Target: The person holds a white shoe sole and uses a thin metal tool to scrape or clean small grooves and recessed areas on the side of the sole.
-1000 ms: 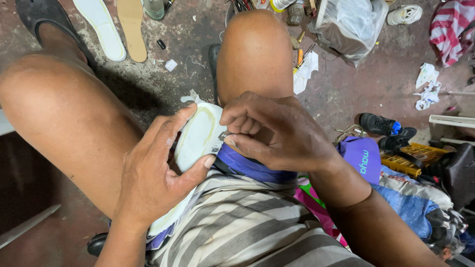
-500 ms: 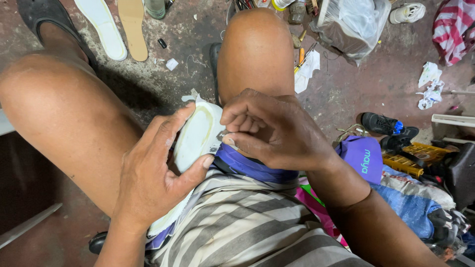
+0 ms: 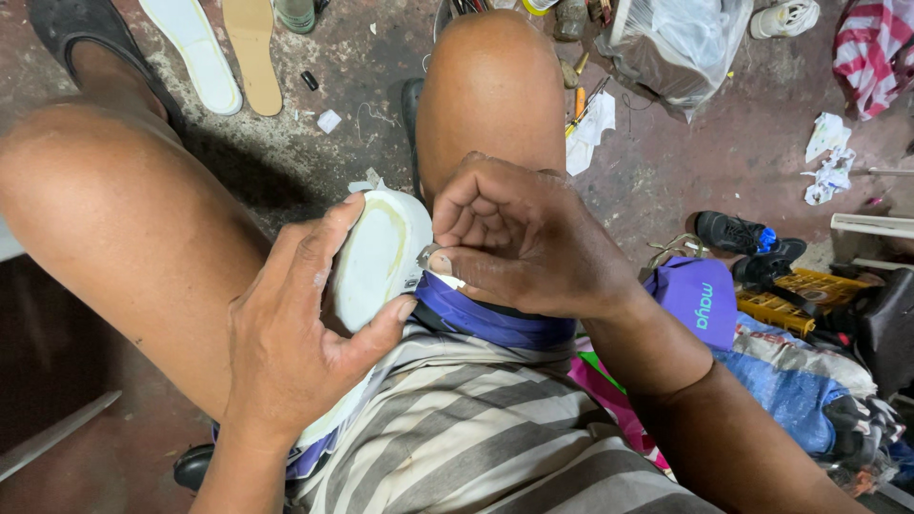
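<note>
A white shoe sole [image 3: 376,257] rests on my lap between my knees. My left hand [image 3: 295,333] grips it from the left, with the thumb pressed on its lower edge and the fingers curled over the top. My right hand [image 3: 519,238] is closed just right of the sole and pinches a small metal blade [image 3: 426,257] against the sole's right edge. Blue shorts and a grey striped shirt lie beneath both hands.
Two loose insoles [image 3: 224,48] lie on the stained concrete floor at the top left. A clear plastic bag [image 3: 681,48] and hand tools [image 3: 581,95] sit at the top. Black shoes [image 3: 743,238], a purple cap [image 3: 700,300] and a yellow crate [image 3: 790,300] crowd the right.
</note>
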